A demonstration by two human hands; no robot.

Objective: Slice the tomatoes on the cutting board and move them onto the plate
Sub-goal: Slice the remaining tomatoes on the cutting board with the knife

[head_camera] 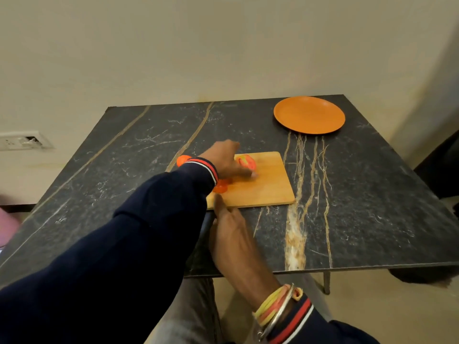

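- While the left hand (223,161) reaches across the cutting board (263,184), its fingers (244,173) lie against a cut tomato piece (246,162); blur hides whether they are grasping it or only touching.
- The right hand (232,234) rests at the board's near edge beside a dark handle-like object (205,228); I cannot tell whether it grasps it.
- Slices (221,186) lie at the board's near left corner, and another tomato (182,160) sits on the surface (372,194) just left of the board.
- The plate (309,114) stands well apart, with no tomato on it yet.
- To do this step well, pin the piece cut-face down with fingertips tucked back before any blade comes near.
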